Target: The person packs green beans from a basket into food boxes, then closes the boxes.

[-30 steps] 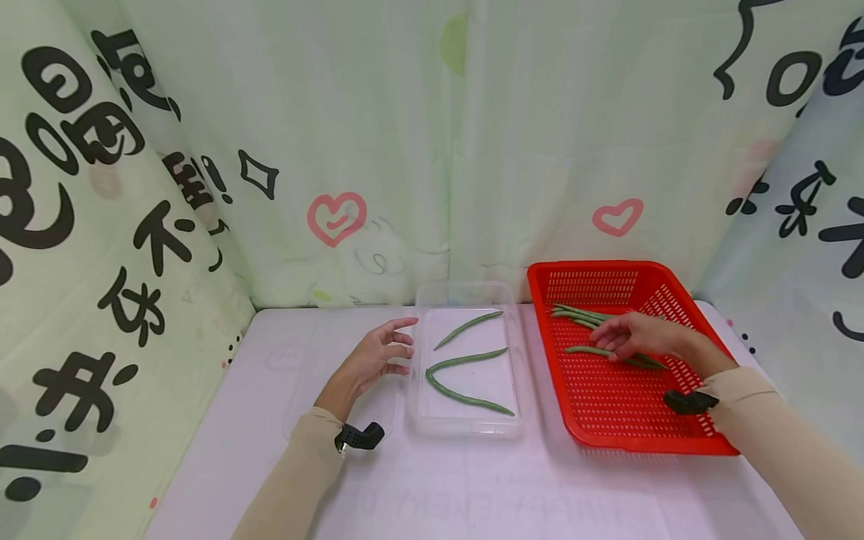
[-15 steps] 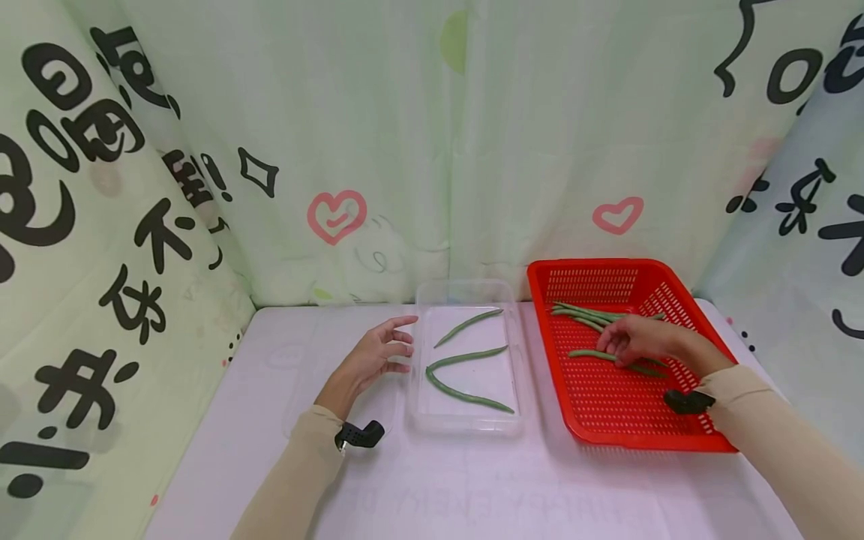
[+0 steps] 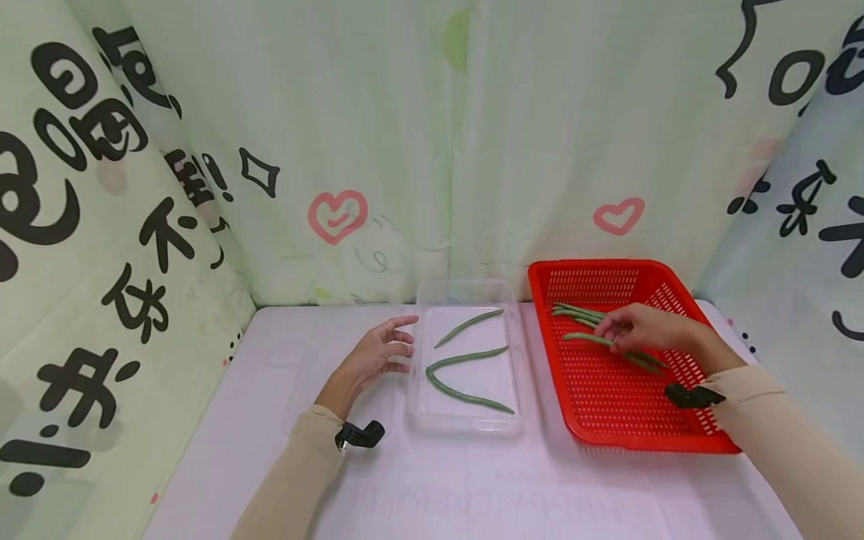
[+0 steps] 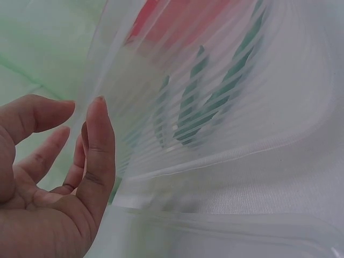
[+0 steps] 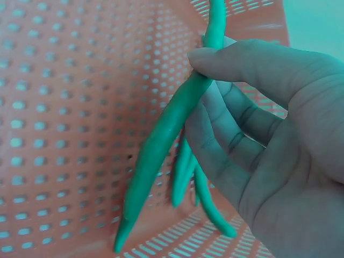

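My right hand (image 3: 644, 328) pinches a long green bean (image 5: 161, 131) between thumb and fingers, inside the red basket (image 3: 574, 431). Several more green beans (image 3: 570, 310) lie in the basket behind and under that hand, partly hidden by it. To the left stands a clear plastic container (image 3: 466, 426) with a sharply bent green bean (image 3: 445, 385) and a shorter one (image 3: 466, 328) on its floor. Beside the container's left wall is my left hand (image 3: 374, 356), fingers loosely bent and holding nothing. Its fingertips are at the wall; whether they touch is hard to tell.
The white-covered table (image 3: 405, 487) carries both containers, with the red basket standing close to the clear one's right side. A pale printed curtain (image 3: 405, 150) rises right behind them. Black wrist straps (image 3: 361, 435) are on both wrists.
My right hand has shifted slightly within the basket and now lifts one bean a little, its left end higher than half a second ago. The left hand has stayed still.
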### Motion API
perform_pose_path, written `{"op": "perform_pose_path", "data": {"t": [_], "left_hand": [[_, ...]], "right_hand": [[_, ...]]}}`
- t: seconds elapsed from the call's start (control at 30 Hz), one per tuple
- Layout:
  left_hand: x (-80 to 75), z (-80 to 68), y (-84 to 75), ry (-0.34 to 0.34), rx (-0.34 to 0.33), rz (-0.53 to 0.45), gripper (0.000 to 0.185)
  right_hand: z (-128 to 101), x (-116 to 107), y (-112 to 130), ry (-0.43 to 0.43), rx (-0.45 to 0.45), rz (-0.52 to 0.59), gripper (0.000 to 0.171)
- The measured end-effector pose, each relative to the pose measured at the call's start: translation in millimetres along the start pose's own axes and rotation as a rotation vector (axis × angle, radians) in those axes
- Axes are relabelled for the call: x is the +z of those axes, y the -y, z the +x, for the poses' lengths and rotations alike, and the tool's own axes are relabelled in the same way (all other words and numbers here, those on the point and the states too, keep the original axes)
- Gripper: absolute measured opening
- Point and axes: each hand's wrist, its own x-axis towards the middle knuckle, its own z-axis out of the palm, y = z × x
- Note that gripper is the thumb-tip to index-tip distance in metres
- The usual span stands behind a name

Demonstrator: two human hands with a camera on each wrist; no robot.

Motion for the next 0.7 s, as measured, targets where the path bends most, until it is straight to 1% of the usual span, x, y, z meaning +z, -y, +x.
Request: {"op": "perform_pose_path", "data": {"t": [0.17, 0.3, 0.7], "left_hand": [[-0.1, -1.0, 0.0, 0.006, 0.013, 0.007, 0.062], [-0.4, -1.0, 0.0, 0.004, -0.001, 0.004, 0.062], [-0.7, 0.0, -0.1, 0.007, -0.005, -0.001, 0.062]], "right_hand": [[-5, -3, 9, -0.041, -0.006, 0.027, 0.037], [-8, -5, 16, -0.076, 0.003, 0.025, 0.039], [-9, -10, 28, -0.123, -0.021, 0.079, 0.04]]}}
